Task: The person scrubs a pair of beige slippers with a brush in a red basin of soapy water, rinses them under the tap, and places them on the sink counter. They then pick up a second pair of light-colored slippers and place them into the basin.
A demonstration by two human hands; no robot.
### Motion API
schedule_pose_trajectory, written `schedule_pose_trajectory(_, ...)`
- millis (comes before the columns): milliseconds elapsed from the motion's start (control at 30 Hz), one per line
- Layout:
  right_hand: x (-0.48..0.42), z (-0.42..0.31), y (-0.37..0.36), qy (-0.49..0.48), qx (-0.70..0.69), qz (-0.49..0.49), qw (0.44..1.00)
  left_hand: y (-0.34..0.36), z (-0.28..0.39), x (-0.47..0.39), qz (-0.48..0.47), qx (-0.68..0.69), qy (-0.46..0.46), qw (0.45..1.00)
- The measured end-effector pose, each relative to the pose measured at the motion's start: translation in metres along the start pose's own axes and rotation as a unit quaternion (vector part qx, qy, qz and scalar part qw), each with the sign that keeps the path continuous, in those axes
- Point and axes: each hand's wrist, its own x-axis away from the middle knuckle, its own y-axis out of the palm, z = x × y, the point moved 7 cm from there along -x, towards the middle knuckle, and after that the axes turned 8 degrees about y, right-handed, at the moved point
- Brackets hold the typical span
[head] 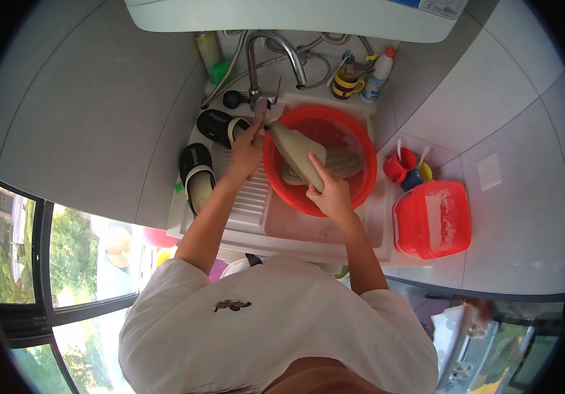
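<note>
My right hand point(330, 194) grips one end of an olive-beige slipper point(297, 145), tilted above a red plastic basin point(370, 170). A second olive slipper point(345, 162) lies in the water in the basin, partly covered by the raised one. My left hand point(249, 151) is closed around a scrub brush point(260, 109) with a pinkish handle. Its bristles face the raised slipper's far end; whether they touch it I cannot tell. Left of the basin, two black clogs with cream straps, one farther back point(215, 127) and one nearer point(196, 162), rest on the sink's ribbed washboard point(250, 199).
A chrome faucet point(252, 64) arches over the sink's back edge. Behind the basin stand a yellow-and-brown mug point(345, 86) and a white bottle with a red cap point(380, 74). At right are a red cup point(400, 162) and a red plastic tub point(432, 221). A white appliance point(287, 19) overhangs the back.
</note>
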Motion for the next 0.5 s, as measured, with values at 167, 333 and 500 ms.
schedule_pose_trajectory(167,0.008,-0.023,-0.003,-0.178,0.141,0.12,0.966,-0.011,0.036,0.008,-0.039,0.231,-0.316,0.919)
schedule_pose_trajectory(333,0.008,-0.021,0.0,-0.165,-0.019,0.106,0.98,-0.006,0.017,0.017,-0.039,0.248,-0.287,0.924)
schedule_pose_trajectory(500,-0.005,-0.006,0.006,-0.026,-0.54,0.056,0.839,-0.004,0.043,0.015,0.005,0.284,-0.211,0.935)
